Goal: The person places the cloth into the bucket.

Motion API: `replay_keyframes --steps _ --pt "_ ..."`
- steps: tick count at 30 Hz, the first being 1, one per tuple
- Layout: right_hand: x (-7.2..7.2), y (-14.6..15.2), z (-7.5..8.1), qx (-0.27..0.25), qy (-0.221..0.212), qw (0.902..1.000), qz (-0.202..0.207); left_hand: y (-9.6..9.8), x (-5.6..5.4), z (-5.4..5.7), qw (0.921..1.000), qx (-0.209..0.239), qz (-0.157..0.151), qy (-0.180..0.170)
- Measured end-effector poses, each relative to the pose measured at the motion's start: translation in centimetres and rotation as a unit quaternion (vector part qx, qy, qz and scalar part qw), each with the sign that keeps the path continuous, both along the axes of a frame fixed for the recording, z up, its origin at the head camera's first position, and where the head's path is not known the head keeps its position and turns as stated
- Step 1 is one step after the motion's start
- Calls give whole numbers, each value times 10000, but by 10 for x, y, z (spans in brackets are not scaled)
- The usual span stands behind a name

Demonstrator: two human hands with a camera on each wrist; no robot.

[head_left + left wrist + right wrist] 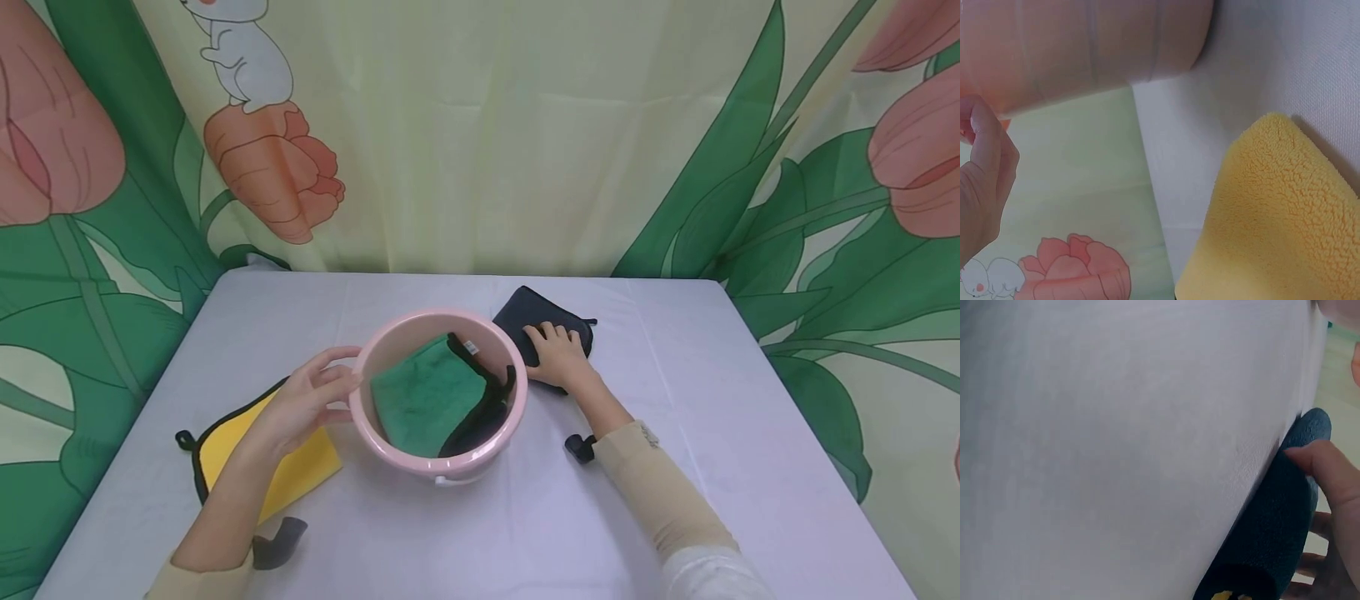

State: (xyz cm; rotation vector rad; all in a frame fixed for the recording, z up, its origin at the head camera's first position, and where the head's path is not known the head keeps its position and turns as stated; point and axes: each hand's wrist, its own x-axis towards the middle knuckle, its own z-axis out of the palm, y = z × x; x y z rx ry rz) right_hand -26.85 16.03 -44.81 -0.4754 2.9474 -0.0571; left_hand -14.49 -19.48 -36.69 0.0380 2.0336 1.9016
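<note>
In the head view, a pink bucket [442, 460] stands mid-table with a folded green cloth [427, 392] inside, edged in black. My left hand [311, 400] holds the bucket's left rim. In the left wrist view, that hand's curled fingers [988, 147] lie at the bucket wall [1085, 50]. Just right of the bucket lies a folded dark navy cloth [517, 321] with a small loop at its corner. My right hand [558, 354] grips this cloth. The right wrist view has the thumb on one face of the dark cloth [1272, 512], with fingers behind it.
A folded yellow fleecy cloth [307, 467] with black edging and a loop lies under my left forearm. Black wrist-camera mounts [279, 543] show beside both sleeves. A printed curtain [480, 150] hangs behind the white-covered table [600, 533].
</note>
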Motion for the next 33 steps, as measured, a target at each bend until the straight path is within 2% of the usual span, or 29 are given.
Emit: replay_keyframes --steps 8,18,26,33 --pt "0 -8 -2 187 178 9997 31 -1 0 -1 10000 30 -6 13" --pt "2 -7 -2 453 607 9971 85 0 1 -1 10000 50 -33 45" --pt "1 -5 -3 304 544 9980 -61 0 1 -1 9999 96 -37 58" --pt "1 -2 4 -32 930 9952 -302 0 1 0 9999 99 -63 50"
